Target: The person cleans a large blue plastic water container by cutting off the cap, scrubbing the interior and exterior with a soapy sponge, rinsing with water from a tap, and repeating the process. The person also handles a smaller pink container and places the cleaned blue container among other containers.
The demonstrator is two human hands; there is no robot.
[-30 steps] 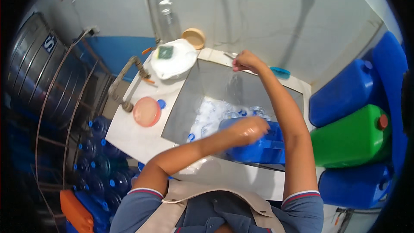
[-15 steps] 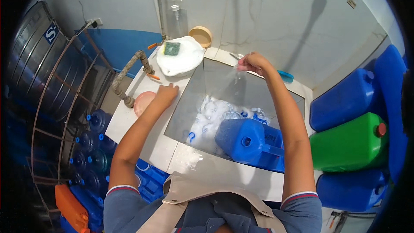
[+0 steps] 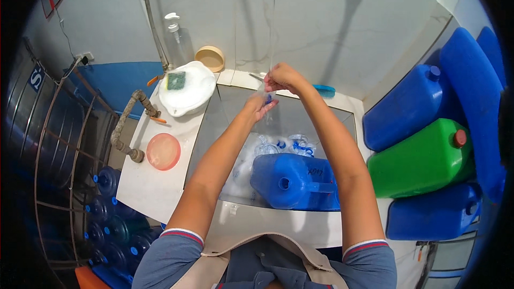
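"Okay, quick: where are the hands?"

"Close together over the grey sink (image 3: pixel 214 120), toward its far edge. Left hand (image 3: pixel 257 106) is half open, palm up, with a small blue piece (image 3: pixel 269 98) at its fingers. Probably a cap; too blurred to say if it's pinched or just resting. Right hand (image 3: pixel 284 78) is curled just above, fingertips drawn together; can't tell if they have hold of anything."

"Below them?"

"White suds (image 3: pixel 239 182), clear blue-rimmed pieces (image 3: pixel 302 147), and a blue jerrycan (image 3: pixel 300 176) on its side, uncapped mouth (image 3: pixel 284 183) showing."

"Risks?"

"Main one: wet, slick fingers could let the blue piece slip. It'd drop into the sink among similar blue bits, hard to spot in foam. Also, suds could splash into the jerrycan, since the mouth's open. Right forearm crosses it in view; a low elbow might knock it, though I can't judge the gap."

"Anything on the table (image 3: pixel 140 187)?"

"White basin (image 3: pixel 195 93) near the sink's edge, green sponge (image 3: pixel 175 80) on it. A careless left elbow could nudge that."
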